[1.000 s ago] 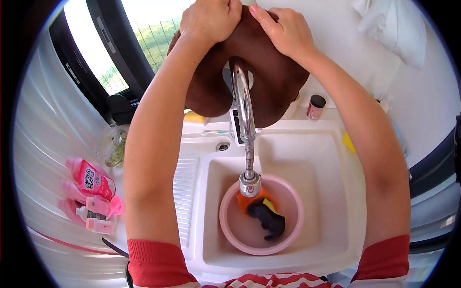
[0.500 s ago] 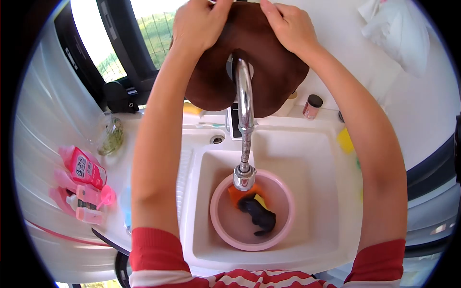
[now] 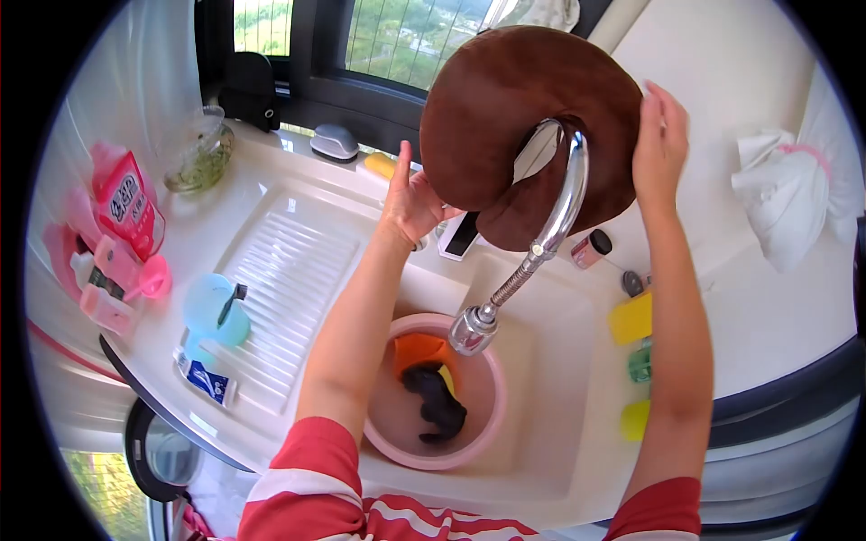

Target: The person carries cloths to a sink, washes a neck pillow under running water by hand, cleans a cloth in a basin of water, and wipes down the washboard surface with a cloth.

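Note:
A brown U-shaped neck pillow [image 3: 532, 81] sits around the chrome faucet [image 3: 566, 203], its opening turned down toward the sink. My left hand [image 3: 415, 200] is at the pillow's lower left end, thumb stretched up and fingers spread, partly behind the edge. Along the pillow's right edge lies my right hand [image 3: 660, 144], fingers extended flat against it. Below the faucet head, a pink basin [image 3: 498, 397] of cloudy water stands in the white sink [image 3: 559, 433]. In it are a black cloth item [image 3: 437, 401] and an orange piece [image 3: 419, 354].
Left on the counter are a pink detergent pouch [image 3: 126, 207], a glass jar with greenery [image 3: 200, 162], a blue cup [image 3: 216, 311] and a toothpaste tube [image 3: 207, 380]. A phone [image 3: 460, 236] and a dark-lidded jar [image 3: 592, 249] stand behind the sink. A white bag [image 3: 783, 194] hangs at right.
Both hands have moved from the pillow's top edge to its sides, the left one lower. The pillow remains around the faucet. My view has turned, showing more of the left counter.

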`<state>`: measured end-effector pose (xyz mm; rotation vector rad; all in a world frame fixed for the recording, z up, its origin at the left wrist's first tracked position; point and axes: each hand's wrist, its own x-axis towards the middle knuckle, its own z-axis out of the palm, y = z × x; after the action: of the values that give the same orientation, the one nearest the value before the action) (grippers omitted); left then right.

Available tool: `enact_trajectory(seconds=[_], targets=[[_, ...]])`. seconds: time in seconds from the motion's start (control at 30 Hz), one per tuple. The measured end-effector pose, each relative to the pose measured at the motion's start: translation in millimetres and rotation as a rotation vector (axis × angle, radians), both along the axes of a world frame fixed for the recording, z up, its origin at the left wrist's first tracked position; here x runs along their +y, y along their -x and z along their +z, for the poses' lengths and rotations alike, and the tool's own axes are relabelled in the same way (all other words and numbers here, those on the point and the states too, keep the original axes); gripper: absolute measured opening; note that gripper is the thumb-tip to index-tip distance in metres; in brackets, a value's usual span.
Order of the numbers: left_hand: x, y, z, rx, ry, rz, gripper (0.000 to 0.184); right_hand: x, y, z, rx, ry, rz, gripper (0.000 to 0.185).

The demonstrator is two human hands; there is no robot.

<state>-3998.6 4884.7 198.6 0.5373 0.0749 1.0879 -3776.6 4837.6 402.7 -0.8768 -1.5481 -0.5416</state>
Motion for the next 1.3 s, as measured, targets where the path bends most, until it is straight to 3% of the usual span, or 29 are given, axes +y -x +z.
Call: enact_trajectory(seconds=[0.03, 0.07, 0.13, 0.17, 0.23, 0.27, 0.37, 0.47, 0.6, 0.7, 0.73, 0.87, 1.03, 1.13, 1.2, 1.3], targets=[[2, 3, 1, 0.032, -0.017, -0.002, 0.087, -20, 4, -4, -0.067, -0.019, 0.026, 0.025], [-3, 7, 7, 0.029, -0.018, 0.013, 0.088, -38, 9, -16, 0.068, 0.043, 0.099, 0.022], [-21, 14, 16, 0.033, -0.01, 0.041, 0.089, -58, -3, -57, 0.457, 0.301, 0.607, 0.02], [-23, 16, 12, -0.046, -0.023, -0.036, 0.089, -61, -16, -86, 0.46, 0.455, 0.818, 0.022], [-28, 19, 6, -0.2, -0.053, -0.19, 0.088, -62, -8, -115, 0.76, 0.688, 0.967, 0.026], [-28, 19, 3, -0.192, -0.124, -0.209, 0.087, -63, 13, -124, 1.063, 0.751, 0.889, 0.031], [-29, 17, -5, -0.083, -0.275, -0.205, 0.088, -64, 31, -101, 0.807, 0.999, 1.17, 0.051], [-34, 23, -5, 0.157, -0.273, -0.123, 0.089, -39, 44, -106, 0.651, 1.179, 1.23, 0.064], [-57, 33, 23, 0.308, -0.251, -0.055, 0.083, -16, 67, -87, 0.334, 1.147, 1.156, 0.076], [-70, 32, 36, 0.402, -0.19, -0.037, 0.083, -8, 79, -80, 0.371, 1.169, 1.088, 0.072], [-72, 30, 37, 0.441, -0.158, -0.037, 0.084, -8, 84, -83, 0.556, 1.204, 1.131, 0.069], [-77, 21, 26, 0.463, -0.189, 0.032, 0.086, -2, 94, -108, 0.696, 1.079, 0.979, 0.066], [-71, 26, 20, 0.498, -0.196, 0.018, 0.092, -7, 107, -102, 0.598, 0.905, 0.953, 0.056], [-60, 35, 23, 0.317, -0.208, 0.146, 0.095, 8, 109, -113, 0.449, 0.747, 0.843, 0.053], [-47, 43, 38, 0.319, -0.283, 0.275, 0.094, 14, 111, -118, 0.358, 0.654, 0.751, 0.052], [-48, 39, 54, 0.436, -0.413, 0.412, 0.088, 0, 97, -106, 0.283, 0.739, 0.806, 0.057]])
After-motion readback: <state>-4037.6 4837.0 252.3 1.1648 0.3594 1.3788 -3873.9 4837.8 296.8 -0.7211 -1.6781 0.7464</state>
